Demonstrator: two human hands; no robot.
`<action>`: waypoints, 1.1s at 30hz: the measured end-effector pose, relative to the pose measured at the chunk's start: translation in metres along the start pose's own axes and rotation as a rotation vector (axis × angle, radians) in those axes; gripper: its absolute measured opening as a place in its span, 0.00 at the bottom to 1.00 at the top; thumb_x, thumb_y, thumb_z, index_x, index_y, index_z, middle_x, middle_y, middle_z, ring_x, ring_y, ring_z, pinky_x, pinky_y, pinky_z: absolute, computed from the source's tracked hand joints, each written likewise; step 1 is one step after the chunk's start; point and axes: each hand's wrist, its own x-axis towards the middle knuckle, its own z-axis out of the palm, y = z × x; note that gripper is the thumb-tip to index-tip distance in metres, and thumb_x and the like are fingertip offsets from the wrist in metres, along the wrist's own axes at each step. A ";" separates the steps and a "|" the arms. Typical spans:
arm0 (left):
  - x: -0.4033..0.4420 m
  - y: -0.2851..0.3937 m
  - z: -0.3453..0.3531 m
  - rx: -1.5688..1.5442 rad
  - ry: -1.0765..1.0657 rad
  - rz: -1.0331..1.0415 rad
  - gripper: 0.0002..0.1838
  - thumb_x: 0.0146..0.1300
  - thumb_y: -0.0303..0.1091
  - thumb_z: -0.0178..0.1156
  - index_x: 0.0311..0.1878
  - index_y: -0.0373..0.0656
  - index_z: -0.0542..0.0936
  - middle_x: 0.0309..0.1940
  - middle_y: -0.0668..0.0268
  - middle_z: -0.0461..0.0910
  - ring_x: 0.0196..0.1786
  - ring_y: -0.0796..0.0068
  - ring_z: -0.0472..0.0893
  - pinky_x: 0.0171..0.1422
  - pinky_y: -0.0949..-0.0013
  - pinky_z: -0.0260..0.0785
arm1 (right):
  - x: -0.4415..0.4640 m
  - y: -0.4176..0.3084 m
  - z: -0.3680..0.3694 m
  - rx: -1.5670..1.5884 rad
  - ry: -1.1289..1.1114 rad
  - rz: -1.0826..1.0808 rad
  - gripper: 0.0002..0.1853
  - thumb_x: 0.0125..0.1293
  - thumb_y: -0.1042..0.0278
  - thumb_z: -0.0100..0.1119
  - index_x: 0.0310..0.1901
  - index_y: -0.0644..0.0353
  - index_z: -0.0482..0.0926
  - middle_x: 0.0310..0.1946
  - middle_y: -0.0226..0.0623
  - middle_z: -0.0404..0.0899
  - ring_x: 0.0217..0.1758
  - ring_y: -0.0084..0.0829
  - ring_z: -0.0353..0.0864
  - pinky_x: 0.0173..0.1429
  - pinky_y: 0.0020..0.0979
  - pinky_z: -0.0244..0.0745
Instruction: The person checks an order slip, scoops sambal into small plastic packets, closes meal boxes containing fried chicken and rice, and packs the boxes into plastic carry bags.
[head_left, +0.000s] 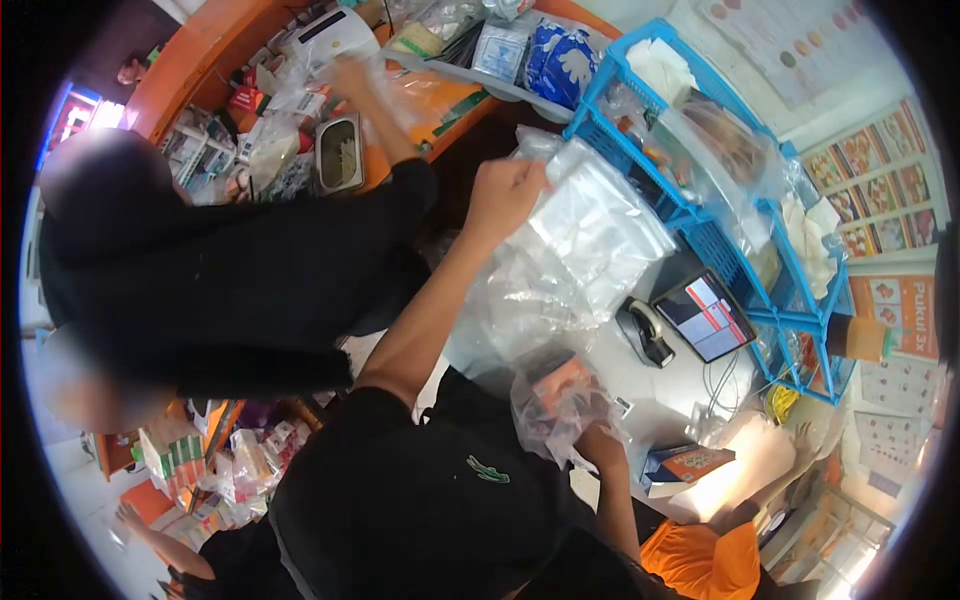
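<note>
My left hand [503,198] is raised with its fingers curled closed, at the upper left edge of a stack of clear plastic bags [605,225]; what its fingertips pinch is unclear. Loose, crumpled clear plastic [535,295] hangs and lies below that hand. My right hand [602,447], nearer my body, grips a clear plastic bag [540,425] by its side. Inside this bag is an orange-red packet [562,382], partly blurred by the plastic.
A scanner [647,333] and a tablet [705,315] are right of the bags, beside blue racks [715,262]. A dark box with an orange panel [690,463] stands at lower right. A co-worker in black [230,260] reaches over the orange counter on the left; others are at the lower edges.
</note>
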 end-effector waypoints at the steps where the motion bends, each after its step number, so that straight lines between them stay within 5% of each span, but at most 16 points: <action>1: 0.033 -0.016 0.012 0.015 0.064 0.070 0.19 0.71 0.41 0.58 0.33 0.33 0.84 0.28 0.57 0.86 0.33 0.64 0.86 0.42 0.63 0.76 | 0.001 0.003 0.005 -0.023 -0.007 0.015 0.24 0.67 0.61 0.61 0.64 0.58 0.77 0.74 0.57 0.64 0.77 0.58 0.61 0.80 0.51 0.54; 4: 0.143 -0.097 0.034 0.331 0.035 0.051 0.23 0.70 0.50 0.61 0.49 0.35 0.84 0.43 0.50 0.87 0.49 0.56 0.87 0.53 0.57 0.77 | 0.003 0.005 0.012 -0.074 -0.031 0.076 0.26 0.68 0.60 0.60 0.65 0.59 0.76 0.75 0.57 0.62 0.77 0.58 0.60 0.80 0.51 0.54; 6: 0.189 -0.098 0.044 0.628 0.173 -0.185 0.35 0.63 0.60 0.64 0.57 0.34 0.80 0.51 0.44 0.84 0.61 0.43 0.80 0.63 0.50 0.73 | 0.003 -0.002 0.004 -0.026 -0.035 0.116 0.27 0.68 0.59 0.60 0.67 0.59 0.73 0.76 0.57 0.60 0.78 0.58 0.60 0.80 0.52 0.53; 8: 0.222 -0.122 0.070 0.726 0.221 -0.251 0.41 0.54 0.61 0.71 0.55 0.31 0.79 0.54 0.43 0.82 0.63 0.32 0.76 0.67 0.46 0.70 | 0.005 -0.009 -0.007 0.037 -0.031 0.152 0.29 0.68 0.58 0.60 0.68 0.59 0.71 0.76 0.57 0.59 0.78 0.58 0.59 0.80 0.52 0.53; 12: 0.270 -0.154 0.077 0.451 0.065 -0.252 0.36 0.52 0.53 0.74 0.55 0.31 0.82 0.47 0.44 0.86 0.55 0.46 0.84 0.61 0.49 0.76 | 0.012 -0.016 -0.015 0.108 -0.030 0.197 0.32 0.68 0.56 0.60 0.71 0.58 0.67 0.77 0.57 0.57 0.78 0.58 0.58 0.80 0.53 0.52; 15: 0.293 -0.167 0.071 0.157 0.182 -0.088 0.29 0.54 0.47 0.72 0.51 0.32 0.84 0.42 0.46 0.87 0.49 0.52 0.88 0.56 0.51 0.78 | 0.016 -0.021 -0.018 0.144 -0.024 0.221 0.35 0.68 0.55 0.60 0.74 0.58 0.64 0.78 0.56 0.55 0.79 0.58 0.57 0.80 0.54 0.52; 17: 0.301 -0.148 0.049 -0.264 0.172 -0.236 0.26 0.55 0.43 0.71 0.49 0.31 0.84 0.41 0.45 0.87 0.49 0.51 0.87 0.56 0.51 0.78 | 0.020 -0.022 -0.019 0.156 -0.015 0.226 0.37 0.68 0.54 0.60 0.76 0.58 0.62 0.78 0.56 0.54 0.79 0.58 0.56 0.80 0.54 0.51; 18: 0.290 -0.120 0.032 -0.072 0.284 -0.085 0.22 0.58 0.42 0.67 0.48 0.32 0.83 0.44 0.47 0.86 0.46 0.52 0.88 0.51 0.51 0.78 | 0.020 -0.023 -0.019 0.156 -0.013 0.229 0.38 0.68 0.53 0.60 0.76 0.58 0.61 0.79 0.56 0.53 0.79 0.58 0.56 0.80 0.54 0.51; 19: 0.317 -0.164 0.027 0.058 0.361 0.029 0.19 0.60 0.40 0.66 0.45 0.31 0.83 0.43 0.48 0.87 0.42 0.51 0.88 0.50 0.50 0.78 | 0.021 -0.023 -0.018 0.144 -0.014 0.231 0.39 0.68 0.53 0.60 0.77 0.58 0.60 0.79 0.56 0.53 0.79 0.58 0.55 0.80 0.55 0.51; 21: 0.368 -0.213 -0.021 -0.048 0.030 -0.240 0.37 0.53 0.33 0.74 0.66 0.37 0.68 0.61 0.47 0.74 0.57 0.48 0.78 0.57 0.49 0.74 | 0.019 -0.020 -0.014 0.062 -0.027 0.229 0.41 0.69 0.51 0.60 0.78 0.57 0.58 0.79 0.55 0.52 0.79 0.58 0.55 0.80 0.56 0.51; 24: 0.330 -0.174 -0.021 0.403 0.375 -0.125 0.32 0.59 0.38 0.69 0.65 0.40 0.72 0.55 0.49 0.80 0.50 0.48 0.81 0.52 0.43 0.75 | 0.019 -0.020 -0.014 0.351 0.032 0.308 0.40 0.70 0.50 0.59 0.78 0.57 0.59 0.80 0.54 0.50 0.80 0.57 0.54 0.80 0.56 0.50; 27: 0.288 -0.104 0.013 1.062 0.913 0.523 0.26 0.66 0.34 0.64 0.66 0.43 0.72 0.53 0.53 0.82 0.41 0.57 0.84 0.44 0.50 0.79 | 0.020 -0.012 -0.006 0.451 0.013 0.340 0.39 0.71 0.50 0.58 0.78 0.58 0.59 0.80 0.54 0.49 0.82 0.56 0.51 0.81 0.54 0.49; 29: 0.276 -0.116 0.055 0.625 0.424 0.493 0.15 0.63 0.38 0.62 0.42 0.33 0.86 0.39 0.48 0.88 0.41 0.46 0.88 0.50 0.50 0.79 | 0.026 -0.015 -0.015 0.379 -0.057 0.352 0.38 0.71 0.51 0.59 0.77 0.58 0.60 0.81 0.54 0.48 0.82 0.56 0.50 0.82 0.54 0.48; 31: 0.260 -0.114 0.096 0.720 -0.106 0.060 0.13 0.64 0.36 0.60 0.42 0.38 0.88 0.41 0.49 0.88 0.47 0.46 0.88 0.52 0.51 0.80 | 0.025 -0.016 -0.018 0.331 -0.059 0.342 0.38 0.70 0.53 0.60 0.77 0.58 0.61 0.81 0.55 0.48 0.83 0.56 0.49 0.82 0.53 0.47; 33: 0.258 -0.138 0.123 0.819 -0.160 -0.078 0.13 0.65 0.36 0.59 0.43 0.40 0.89 0.45 0.50 0.88 0.51 0.47 0.87 0.54 0.50 0.80 | 0.020 -0.017 -0.012 0.311 0.010 0.302 0.37 0.70 0.55 0.61 0.77 0.57 0.62 0.81 0.55 0.48 0.83 0.56 0.49 0.83 0.52 0.48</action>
